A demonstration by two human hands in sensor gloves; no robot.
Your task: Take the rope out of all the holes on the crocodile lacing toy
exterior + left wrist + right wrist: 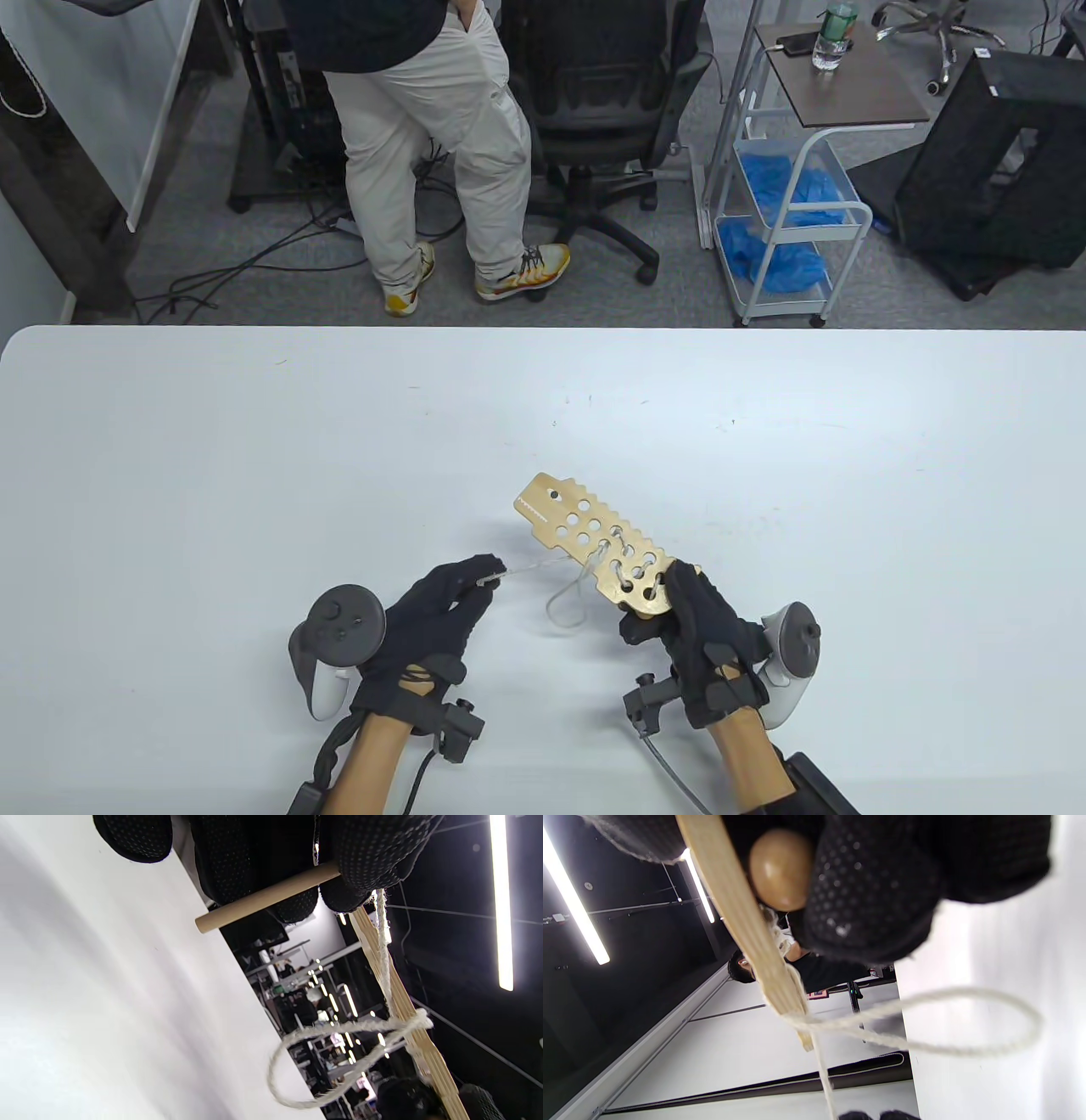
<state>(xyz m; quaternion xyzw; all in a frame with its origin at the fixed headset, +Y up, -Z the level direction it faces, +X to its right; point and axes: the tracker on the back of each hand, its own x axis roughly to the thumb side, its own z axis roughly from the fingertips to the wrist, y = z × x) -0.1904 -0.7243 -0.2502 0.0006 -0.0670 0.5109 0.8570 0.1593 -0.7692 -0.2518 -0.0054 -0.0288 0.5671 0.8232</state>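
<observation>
The wooden crocodile lacing toy (pixel 585 531) is held tilted above the white table, head pointing far left. My right hand (pixel 662 607) grips its tail end, and a round wooden bead (pixel 780 870) shows against the board edge (pixel 742 925). A white rope (pixel 543 566) is laced through several holes near the tail. Its slack loop (pixel 567 609) hangs below the board. My left hand (pixel 485 579) pinches the rope's wooden needle (pixel 267 895) to the left of the toy, and the rope (pixel 384 942) runs from it to the board (pixel 407 1014).
The white table (pixel 254 475) stretches wide around both hands. Beyond its far edge stand a person in light trousers (pixel 433 153), an office chair (pixel 602 110) and a white cart (pixel 789 212).
</observation>
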